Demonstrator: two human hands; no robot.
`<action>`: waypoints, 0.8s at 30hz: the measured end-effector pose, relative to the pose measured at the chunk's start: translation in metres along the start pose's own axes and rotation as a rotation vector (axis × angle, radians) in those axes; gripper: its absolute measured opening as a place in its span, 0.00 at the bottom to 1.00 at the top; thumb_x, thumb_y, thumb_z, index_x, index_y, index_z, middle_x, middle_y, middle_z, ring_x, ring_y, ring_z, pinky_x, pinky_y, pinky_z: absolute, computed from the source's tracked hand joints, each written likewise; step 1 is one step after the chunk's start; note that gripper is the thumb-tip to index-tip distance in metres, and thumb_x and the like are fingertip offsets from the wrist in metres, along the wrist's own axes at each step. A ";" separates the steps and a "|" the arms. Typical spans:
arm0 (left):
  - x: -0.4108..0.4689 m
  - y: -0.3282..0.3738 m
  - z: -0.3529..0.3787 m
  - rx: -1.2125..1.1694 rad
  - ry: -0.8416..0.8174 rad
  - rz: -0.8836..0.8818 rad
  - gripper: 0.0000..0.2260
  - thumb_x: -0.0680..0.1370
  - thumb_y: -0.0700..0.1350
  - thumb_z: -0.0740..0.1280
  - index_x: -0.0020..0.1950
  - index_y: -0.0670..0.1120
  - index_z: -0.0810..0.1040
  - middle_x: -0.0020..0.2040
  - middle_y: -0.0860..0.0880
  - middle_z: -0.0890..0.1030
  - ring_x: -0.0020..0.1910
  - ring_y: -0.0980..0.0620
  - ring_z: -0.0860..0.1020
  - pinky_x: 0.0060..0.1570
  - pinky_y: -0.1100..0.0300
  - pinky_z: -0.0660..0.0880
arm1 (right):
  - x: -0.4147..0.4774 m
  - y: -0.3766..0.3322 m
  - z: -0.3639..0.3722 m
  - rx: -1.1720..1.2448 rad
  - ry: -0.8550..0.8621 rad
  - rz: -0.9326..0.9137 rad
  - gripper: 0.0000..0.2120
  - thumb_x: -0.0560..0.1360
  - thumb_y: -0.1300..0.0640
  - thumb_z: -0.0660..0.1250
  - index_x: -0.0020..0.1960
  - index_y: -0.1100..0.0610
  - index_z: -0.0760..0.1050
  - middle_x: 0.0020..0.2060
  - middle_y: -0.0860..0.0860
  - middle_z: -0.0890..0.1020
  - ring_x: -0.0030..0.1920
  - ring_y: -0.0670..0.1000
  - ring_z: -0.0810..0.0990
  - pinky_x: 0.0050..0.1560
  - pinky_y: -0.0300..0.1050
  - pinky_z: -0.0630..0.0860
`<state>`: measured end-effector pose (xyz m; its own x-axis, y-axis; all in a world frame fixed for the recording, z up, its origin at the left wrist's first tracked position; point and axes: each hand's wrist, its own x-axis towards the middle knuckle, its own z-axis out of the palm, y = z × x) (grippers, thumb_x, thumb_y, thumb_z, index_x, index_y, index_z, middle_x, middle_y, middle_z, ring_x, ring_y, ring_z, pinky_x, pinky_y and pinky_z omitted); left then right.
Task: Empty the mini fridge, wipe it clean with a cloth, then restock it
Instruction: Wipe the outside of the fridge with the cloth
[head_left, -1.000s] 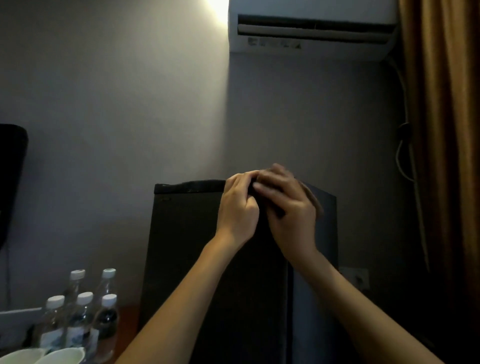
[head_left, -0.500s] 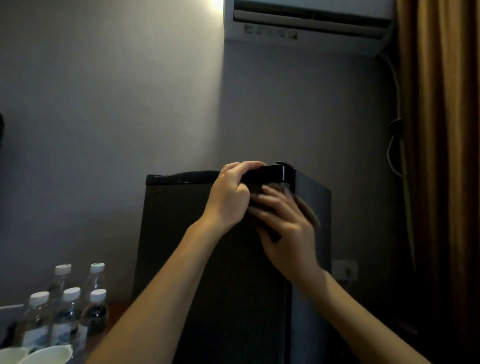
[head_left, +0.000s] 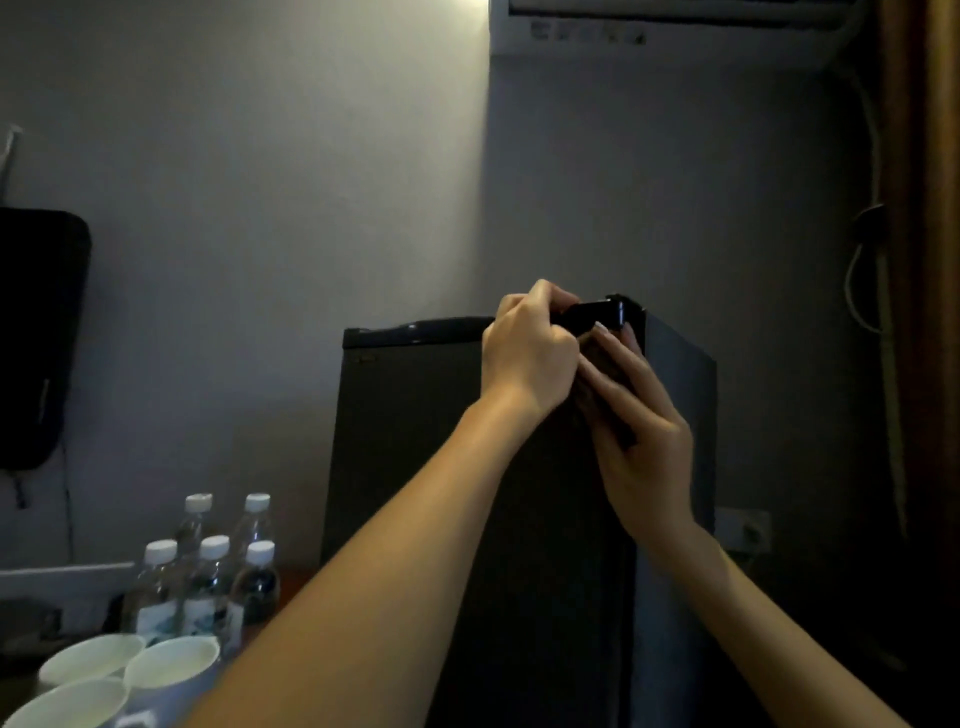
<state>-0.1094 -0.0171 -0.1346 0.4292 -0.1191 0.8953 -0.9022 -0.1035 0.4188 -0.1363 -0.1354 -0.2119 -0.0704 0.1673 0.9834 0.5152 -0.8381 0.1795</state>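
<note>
Your right hand (head_left: 644, 441) had slid down off the top edge since a second before, baring the top right corner of the fridge (head_left: 441, 467). That tall dark fridge stood upright against the wall, straight ahead of you, with both your arms reaching up to it. Your left hand (head_left: 530, 358) gripped the top edge, its fingers (head_left: 540, 299) curled over the lip just beside that corner. Your right hand's fingers (head_left: 613, 374) lay fairly straight and close together, flat on the front face just under the edge, touching your left hand. Beneath them you pressed what looked like a dark cloth (head_left: 587, 405), too dim to make out well. Down at your left, well apart from the hands, stood five capped water bottles (head_left: 208, 582), and nearer you three white cups (head_left: 171, 670).
</note>
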 end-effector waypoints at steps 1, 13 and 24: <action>0.001 0.001 -0.001 0.003 -0.007 -0.014 0.13 0.76 0.37 0.58 0.56 0.47 0.76 0.56 0.47 0.74 0.53 0.49 0.75 0.49 0.60 0.71 | -0.008 -0.001 -0.003 0.022 -0.024 0.012 0.19 0.76 0.65 0.64 0.67 0.62 0.72 0.71 0.57 0.69 0.75 0.56 0.62 0.72 0.58 0.65; -0.004 0.010 0.005 0.005 0.011 -0.104 0.13 0.75 0.37 0.57 0.53 0.50 0.75 0.58 0.47 0.74 0.57 0.45 0.73 0.56 0.52 0.72 | 0.015 -0.016 0.003 0.363 0.223 0.424 0.20 0.80 0.65 0.60 0.71 0.53 0.68 0.74 0.50 0.66 0.74 0.44 0.63 0.74 0.51 0.63; -0.005 0.004 0.021 0.002 0.185 -0.088 0.16 0.72 0.33 0.56 0.50 0.50 0.76 0.55 0.48 0.74 0.56 0.45 0.74 0.58 0.54 0.70 | 0.042 -0.005 0.000 0.319 0.267 0.493 0.19 0.82 0.61 0.58 0.72 0.55 0.68 0.75 0.49 0.63 0.74 0.42 0.60 0.74 0.39 0.60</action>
<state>-0.1146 -0.0374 -0.1405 0.4911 0.0741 0.8680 -0.8613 -0.1078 0.4965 -0.1420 -0.1244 -0.1715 0.0502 -0.3674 0.9287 0.7673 -0.5810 -0.2714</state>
